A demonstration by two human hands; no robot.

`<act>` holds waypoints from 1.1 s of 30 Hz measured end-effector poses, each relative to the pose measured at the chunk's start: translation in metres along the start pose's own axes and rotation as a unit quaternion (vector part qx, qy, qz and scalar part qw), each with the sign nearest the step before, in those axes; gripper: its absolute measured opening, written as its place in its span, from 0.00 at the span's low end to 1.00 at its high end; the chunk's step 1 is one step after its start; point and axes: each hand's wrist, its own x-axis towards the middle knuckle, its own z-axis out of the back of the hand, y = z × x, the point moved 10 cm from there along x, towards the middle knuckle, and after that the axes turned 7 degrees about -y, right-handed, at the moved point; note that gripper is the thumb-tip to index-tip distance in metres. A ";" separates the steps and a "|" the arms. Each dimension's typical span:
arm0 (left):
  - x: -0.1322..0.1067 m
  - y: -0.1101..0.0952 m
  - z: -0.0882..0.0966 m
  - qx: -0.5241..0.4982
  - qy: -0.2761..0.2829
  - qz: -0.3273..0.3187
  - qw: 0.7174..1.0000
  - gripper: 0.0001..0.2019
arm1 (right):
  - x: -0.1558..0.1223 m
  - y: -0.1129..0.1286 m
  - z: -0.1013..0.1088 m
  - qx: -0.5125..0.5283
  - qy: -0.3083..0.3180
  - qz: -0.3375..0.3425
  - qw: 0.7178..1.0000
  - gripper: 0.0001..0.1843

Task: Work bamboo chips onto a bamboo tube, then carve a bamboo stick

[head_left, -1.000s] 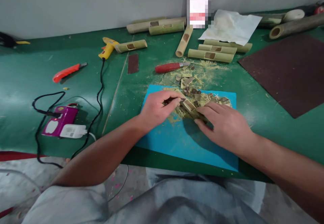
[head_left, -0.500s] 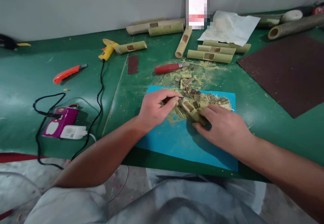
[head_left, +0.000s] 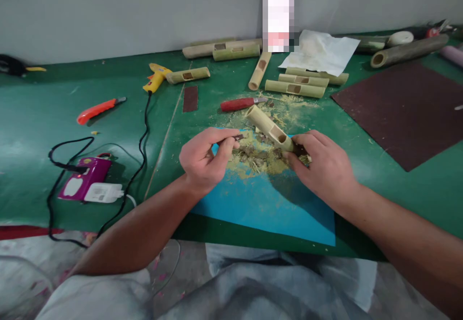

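Observation:
My right hand (head_left: 321,163) is closed on the lower right end of a bamboo tube (head_left: 265,123), which tilts up to the left and has a rectangular opening cut in its side. Between thumb and fingers, my left hand (head_left: 204,161) pinches a small dark-brown piece (head_left: 239,137), perhaps folded sandpaper, just left of the tube and apart from it. Under both hands lies a blue sheet (head_left: 260,209), strewn with bamboo chips and shavings (head_left: 262,158). Behind the tube rests a red-handled knife (head_left: 238,104).
Several cut bamboo tubes (head_left: 294,88) lie along the back, some partly under white paper (head_left: 321,50). A dark-brown sheet (head_left: 405,113) is at right. Leftward are a yellow glue gun (head_left: 157,78), an orange utility knife (head_left: 97,111), a brown strip (head_left: 190,99) and a corded purple power box (head_left: 85,178).
My right hand has raised the tube's far end off the chips and swung it up. My left hand has drawn back to the left with the dark piece. The view has shifted slightly.

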 end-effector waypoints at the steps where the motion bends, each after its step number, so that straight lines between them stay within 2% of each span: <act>1: 0.000 -0.001 -0.002 -0.004 0.007 -0.003 1.000 0.08 | 0.001 -0.003 0.001 0.001 -0.008 -0.006 1.000 0.10; 6: 0.000 -0.006 -0.008 -0.021 0.024 -0.016 0.999 0.08 | 0.005 -0.013 0.002 0.007 -0.040 -0.025 0.999 0.12; 12: 0.000 -0.005 -0.011 -0.001 0.038 0.002 0.999 0.07 | 0.004 -0.018 0.003 0.026 -0.053 -0.045 0.997 0.12; 17: 0.001 -0.008 -0.013 -0.001 0.048 -0.008 0.999 0.08 | 0.005 -0.025 0.007 0.032 -0.063 -0.065 0.995 0.13; 27: 0.001 -0.010 -0.018 0.013 0.068 -0.011 0.998 0.07 | 0.007 -0.028 -0.005 0.030 -0.023 -0.080 0.996 0.12; 33: 0.002 -0.018 -0.023 0.024 0.093 -0.037 0.995 0.07 | 0.007 -0.019 -0.009 0.013 -0.002 -0.055 0.998 0.12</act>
